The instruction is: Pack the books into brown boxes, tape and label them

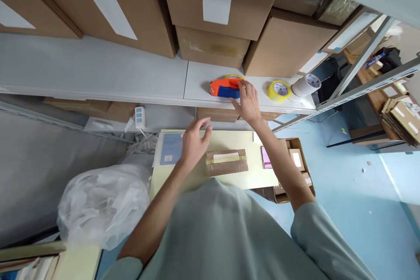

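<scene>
Upper centre of the frame: the right hand is at the right end of an orange-and-blue tape dispenser on a grey shelf; firmness of grip cannot be determined. To its right stand a yellow tape roll and a white roll. Centre: the left hand, fingers loosely curled, thumb apart, is near a taped brown package on a pale yellow table. Lower left: a translucent plastic bag.

Grey shelf; pale-blue floor; wooden desk.
</scene>
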### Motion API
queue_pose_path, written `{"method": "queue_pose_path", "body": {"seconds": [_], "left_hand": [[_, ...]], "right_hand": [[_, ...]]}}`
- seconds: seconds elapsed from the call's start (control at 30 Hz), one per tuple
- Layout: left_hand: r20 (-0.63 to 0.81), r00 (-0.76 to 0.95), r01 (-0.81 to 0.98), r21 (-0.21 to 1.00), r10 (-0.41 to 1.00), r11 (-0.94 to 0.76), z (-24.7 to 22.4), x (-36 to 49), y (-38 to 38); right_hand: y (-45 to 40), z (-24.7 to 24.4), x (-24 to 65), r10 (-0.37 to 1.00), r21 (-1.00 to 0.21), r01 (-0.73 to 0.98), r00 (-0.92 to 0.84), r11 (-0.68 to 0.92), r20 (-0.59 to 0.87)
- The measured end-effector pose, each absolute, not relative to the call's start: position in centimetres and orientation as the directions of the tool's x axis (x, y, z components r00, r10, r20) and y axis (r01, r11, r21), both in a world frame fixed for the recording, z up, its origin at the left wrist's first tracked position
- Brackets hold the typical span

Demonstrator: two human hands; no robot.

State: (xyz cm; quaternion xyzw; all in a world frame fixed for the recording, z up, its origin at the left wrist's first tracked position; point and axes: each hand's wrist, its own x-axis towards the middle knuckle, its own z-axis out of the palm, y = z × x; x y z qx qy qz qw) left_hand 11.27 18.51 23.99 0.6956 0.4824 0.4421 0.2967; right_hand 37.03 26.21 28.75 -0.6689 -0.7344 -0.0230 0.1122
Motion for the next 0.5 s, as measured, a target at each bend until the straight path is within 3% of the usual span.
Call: {"method": "queue_pose_path", "body": {"seconds": [0.1,0.17,0.23,0.33,0.5], "left_hand": [[0.04,0.125,0.509,0.855,0.991,-0.099,16.9,9.3,15.1],[-0.169,0.122,0.553,0.83,0.978,0.074,12.9,8.5,12.0],[-0.299,0.109,0.567,0.802,0.948,0.188,10.3,8.5,8.9],[-0.352,0.089,0.603,0.764,0.932,0.231,9.1,10.1,5.6],[-0.263,-0.033,0.737,0.645,0.964,0.201,9.3,13.9,4.2]], "right_hand": [[18.7,23.8,38.7,0.958,-0.33,0.94,0.016,0.083,0.287],[12.5,19.7,39.3,0.968,-0.475,0.88,0.138,-0.022,0.21],[6.8,15.9,39.3,0.963,-0.56,0.804,0.267,-0.201,0.039],[1.3,12.0,37.7,0.905,-0.582,0.694,0.353,-0.423,-0.237],[0.2,9.4,34.9,0.807,-0.595,0.564,0.516,-0.572,-0.287]]}}
